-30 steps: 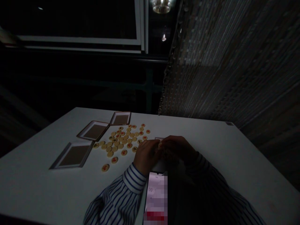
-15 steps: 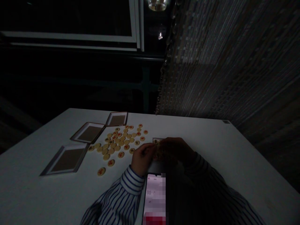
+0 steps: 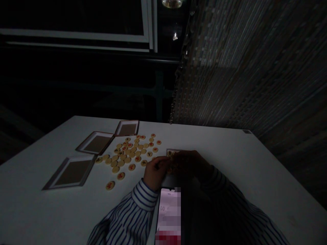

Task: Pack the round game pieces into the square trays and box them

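Note:
Several round cream game pieces point(image 3: 129, 153) with red or dark marks lie scattered on the white table point(image 3: 51, 211). My left hand point(image 3: 155, 173) in a striped sleeve rests by the pieces with its fingers curled in a pinch. My right hand point(image 3: 190, 163) is in deep shadow beside it, fingers curled toward the left hand. Both meet over a small tray point(image 3: 171, 153) that holds a few pieces. What the fingers grip is too dark to name.
Three shallow brown-bottomed trays point(image 3: 70, 172) point(image 3: 95, 143) point(image 3: 127, 128) lie in a row at the left of the pieces. A lit phone point(image 3: 168, 214) sits near my chest. A bead curtain point(image 3: 242, 68) hangs at the right; a dark window frame stands behind.
The view shifted slightly, so everything slid a little left. My hands stayed together over the small tray, with the left fingers shifting only slightly.

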The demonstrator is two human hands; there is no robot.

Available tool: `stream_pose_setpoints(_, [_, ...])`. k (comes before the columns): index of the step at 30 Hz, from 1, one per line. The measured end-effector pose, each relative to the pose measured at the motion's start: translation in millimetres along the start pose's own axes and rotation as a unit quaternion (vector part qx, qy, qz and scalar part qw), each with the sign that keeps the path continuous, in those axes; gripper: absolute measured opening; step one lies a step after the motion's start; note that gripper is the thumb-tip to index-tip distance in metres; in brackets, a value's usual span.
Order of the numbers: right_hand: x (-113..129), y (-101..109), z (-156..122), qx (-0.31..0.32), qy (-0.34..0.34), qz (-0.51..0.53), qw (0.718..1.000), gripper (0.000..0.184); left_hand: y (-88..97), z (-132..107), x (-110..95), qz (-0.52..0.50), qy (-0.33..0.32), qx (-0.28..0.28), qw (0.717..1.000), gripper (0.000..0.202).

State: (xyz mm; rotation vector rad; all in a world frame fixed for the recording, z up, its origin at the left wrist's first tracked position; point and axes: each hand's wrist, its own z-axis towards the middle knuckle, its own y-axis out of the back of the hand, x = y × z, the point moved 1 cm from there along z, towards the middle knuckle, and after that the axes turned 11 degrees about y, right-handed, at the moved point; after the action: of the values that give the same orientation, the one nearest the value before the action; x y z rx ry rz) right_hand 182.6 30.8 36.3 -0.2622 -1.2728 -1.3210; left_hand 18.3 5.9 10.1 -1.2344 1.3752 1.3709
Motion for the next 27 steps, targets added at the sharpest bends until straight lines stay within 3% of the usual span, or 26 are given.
stream_pose_setpoints(4, [5,1,2,0.021,0.029,-0.069,0.997,0.018,-0.2,0,0,-0.039,0.017,0.023,0.999,0.021])
stream_pose_setpoints(8, [9,2,3,0.002,0.068,-0.121,0.990,0.019,0.2,0,-5,-0.081,0.037,0.007,0.996,0.022])
stream_pose_setpoints(16, [21,-4,8,0.056,0.115,-0.328,0.936,0.023,-1.0,0,-11,-0.142,0.052,-0.003,0.988,0.018])
stream_pose_setpoints(21, [23,-5,8,0.071,0.122,-0.358,0.923,0.030,-2.4,-1,-9,-0.125,0.059,-0.006,0.990,0.018])
stream_pose_setpoints(27, [21,-2,8,0.098,0.111,-0.372,0.916,0.027,-2.0,0,-7,-0.089,0.036,-0.003,0.995,0.018])
